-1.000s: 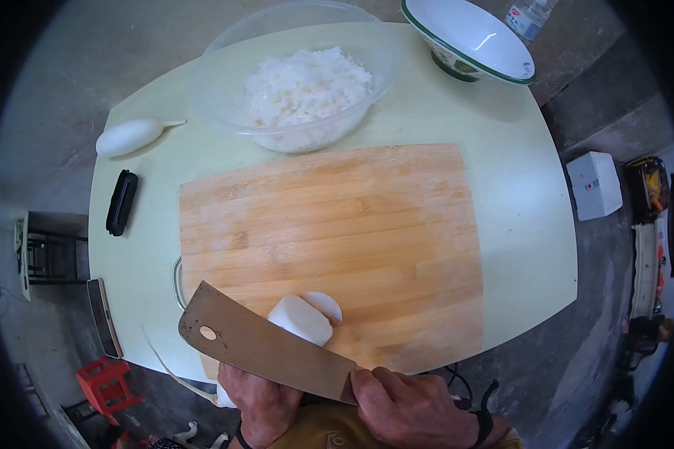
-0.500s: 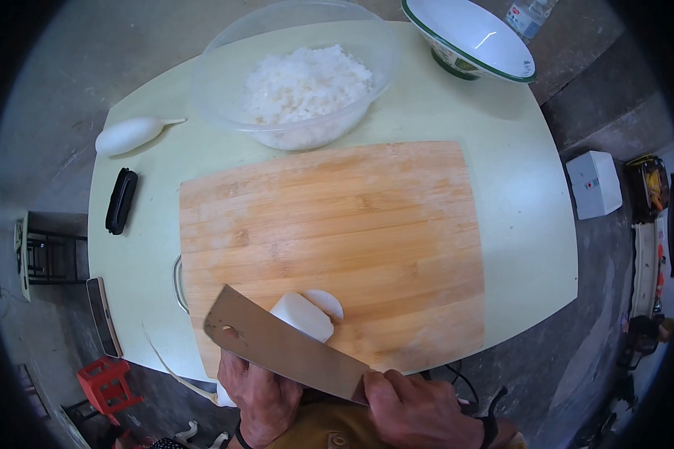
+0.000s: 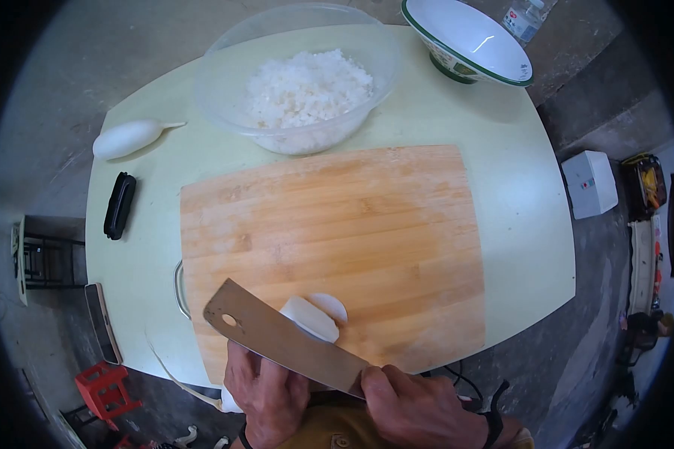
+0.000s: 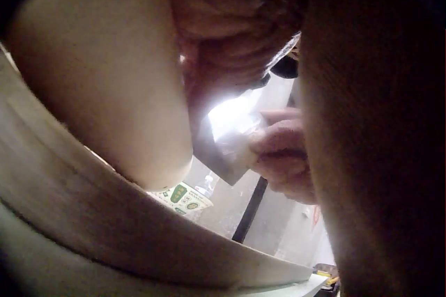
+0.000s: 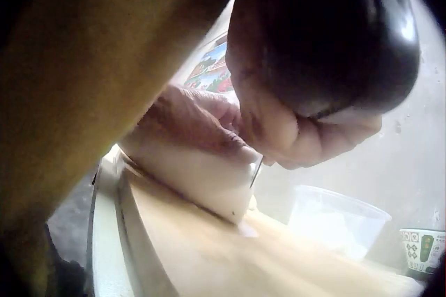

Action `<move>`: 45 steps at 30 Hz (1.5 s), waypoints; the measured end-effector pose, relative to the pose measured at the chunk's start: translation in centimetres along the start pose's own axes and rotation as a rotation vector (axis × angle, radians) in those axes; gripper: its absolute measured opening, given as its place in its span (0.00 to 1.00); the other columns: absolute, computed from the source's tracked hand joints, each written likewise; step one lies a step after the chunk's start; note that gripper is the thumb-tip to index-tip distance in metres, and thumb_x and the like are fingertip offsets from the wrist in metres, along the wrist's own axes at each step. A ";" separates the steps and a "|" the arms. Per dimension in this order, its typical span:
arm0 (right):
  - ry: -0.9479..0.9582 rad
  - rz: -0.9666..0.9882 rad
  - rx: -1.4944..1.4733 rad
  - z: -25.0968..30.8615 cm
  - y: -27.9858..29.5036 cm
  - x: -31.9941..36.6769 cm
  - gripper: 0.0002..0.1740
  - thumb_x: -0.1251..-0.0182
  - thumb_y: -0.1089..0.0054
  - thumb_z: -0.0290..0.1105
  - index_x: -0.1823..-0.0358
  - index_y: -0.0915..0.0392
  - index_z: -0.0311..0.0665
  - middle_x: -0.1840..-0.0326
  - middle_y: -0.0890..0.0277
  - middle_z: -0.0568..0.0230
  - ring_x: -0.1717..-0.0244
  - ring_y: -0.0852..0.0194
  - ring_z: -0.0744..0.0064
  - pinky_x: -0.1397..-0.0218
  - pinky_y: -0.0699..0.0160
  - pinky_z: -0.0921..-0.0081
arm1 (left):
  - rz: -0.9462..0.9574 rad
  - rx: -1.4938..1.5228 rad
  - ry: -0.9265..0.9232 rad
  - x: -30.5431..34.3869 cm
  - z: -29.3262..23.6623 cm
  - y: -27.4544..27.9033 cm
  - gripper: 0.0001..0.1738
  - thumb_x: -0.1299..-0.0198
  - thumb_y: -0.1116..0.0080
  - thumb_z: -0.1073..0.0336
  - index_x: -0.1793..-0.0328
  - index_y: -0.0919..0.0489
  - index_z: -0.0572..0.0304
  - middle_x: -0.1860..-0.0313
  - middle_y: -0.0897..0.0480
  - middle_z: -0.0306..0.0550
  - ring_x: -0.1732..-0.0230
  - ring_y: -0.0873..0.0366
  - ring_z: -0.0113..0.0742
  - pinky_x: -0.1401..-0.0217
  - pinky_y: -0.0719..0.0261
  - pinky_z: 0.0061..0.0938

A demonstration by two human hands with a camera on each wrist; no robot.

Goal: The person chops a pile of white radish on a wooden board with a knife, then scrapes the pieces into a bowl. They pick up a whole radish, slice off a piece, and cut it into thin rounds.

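My right hand [image 3: 416,408] grips the black handle [image 5: 341,39] of a cleaver, whose broad blade [image 3: 288,337] slants across the near part of the wooden cutting board [image 3: 337,224]. Under and beyond the blade lies a peeled white radish [image 3: 309,318], its cut end showing, with a thin round slice [image 3: 329,305] against it. My left hand [image 3: 266,396] holds the radish from the near side, fingers curled over it close to the blade. In the right wrist view the radish [image 5: 188,172] lies along the board beneath the left hand's fingers. Its root tail [image 3: 183,382] sticks out leftward.
Behind the board stands a clear plastic bowl [image 3: 232,112] of white chopped pieces. A green-rimmed white bowl [image 3: 464,41] sits at the back right. Leftward are another white radish [image 3: 131,140], a black object [image 3: 120,206] and a phone [image 3: 101,322] at the table edge.
The cleaver has shifted to the right along with my right hand. My left hand has moved slightly up and right, and less of the radish shows beyond the blade.
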State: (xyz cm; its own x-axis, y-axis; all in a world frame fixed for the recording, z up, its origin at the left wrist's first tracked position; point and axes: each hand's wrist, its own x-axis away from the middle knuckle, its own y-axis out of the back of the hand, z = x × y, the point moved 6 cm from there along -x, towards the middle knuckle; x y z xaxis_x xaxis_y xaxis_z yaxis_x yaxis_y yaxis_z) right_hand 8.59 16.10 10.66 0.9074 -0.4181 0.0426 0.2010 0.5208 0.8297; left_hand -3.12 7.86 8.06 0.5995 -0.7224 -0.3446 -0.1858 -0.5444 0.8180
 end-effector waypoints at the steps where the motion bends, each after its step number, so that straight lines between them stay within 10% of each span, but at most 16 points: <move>1: -0.003 -0.001 0.001 0.0 -0.2 -0.4 0.05 0.42 0.49 0.25 0.65 0.35 0.36 0.76 0.29 0.58 0.78 0.23 0.60 0.81 0.27 0.68 | -0.018 -0.009 0.019 -0.1 0.0 0.0 0.23 0.56 0.29 0.65 0.53 0.22 0.65 0.59 0.23 0.55 0.58 0.24 0.56 0.59 0.25 0.43; 45: -0.088 0.121 0.013 -0.9 -0.6 0.5 0.07 0.43 0.48 0.23 0.65 0.35 0.33 0.77 0.26 0.52 0.80 0.22 0.57 0.81 0.27 0.66 | 0.010 0.093 0.103 -0.2 0.0 0.5 0.17 0.59 0.28 0.71 0.64 0.25 0.63 0.62 0.25 0.54 0.61 0.24 0.52 0.62 0.27 0.39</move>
State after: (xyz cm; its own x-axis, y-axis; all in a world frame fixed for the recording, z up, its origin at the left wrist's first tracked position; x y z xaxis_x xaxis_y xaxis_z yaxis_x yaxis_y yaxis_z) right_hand 9.22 16.29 9.71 0.8887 -0.4166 0.1914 0.0861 0.5617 0.8228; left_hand -3.35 7.75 8.54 0.6732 -0.6830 -0.2835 -0.2607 -0.5779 0.7734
